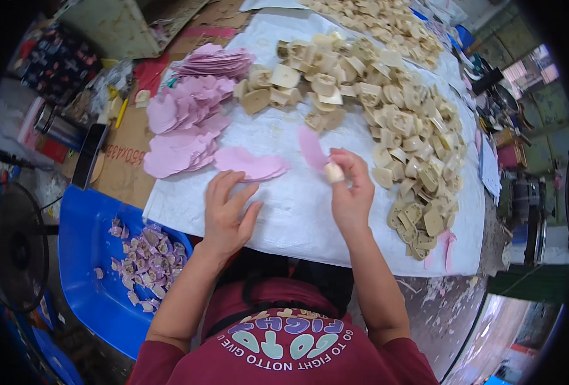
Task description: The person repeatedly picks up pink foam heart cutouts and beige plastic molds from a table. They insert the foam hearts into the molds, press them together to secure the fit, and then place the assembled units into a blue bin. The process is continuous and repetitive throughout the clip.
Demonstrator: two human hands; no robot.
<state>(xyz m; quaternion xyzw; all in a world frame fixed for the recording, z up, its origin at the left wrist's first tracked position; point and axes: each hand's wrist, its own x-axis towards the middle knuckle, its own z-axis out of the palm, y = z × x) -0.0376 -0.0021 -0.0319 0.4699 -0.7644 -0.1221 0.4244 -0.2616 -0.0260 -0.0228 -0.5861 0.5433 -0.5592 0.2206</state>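
Observation:
My right hand (351,199) pinches a pink curved sheet piece (311,149) between thumb and fingers, raised a little off the white cloth. A beige wrap covers the tip of that thumb. My left hand (227,212) lies with its fingers apart, palm down, its fingertips at the near edge of a small stack of pink cut pieces (249,164). Behind and left of that stack are larger overlapping piles of the same pink pieces (178,151). A big heap of beige plastic heel-shaped parts (413,138) curves around the back and right of my hands.
White cloth (284,218) covers the table. Below its left edge a blue plastic tub (82,256) holds several pink-wrapped small parts (146,263). A phone (90,156) and a yellow pen (122,113) lie on cardboard at left. A fan (15,247) stands beyond the tub. Pink scraps (450,250) lie front right.

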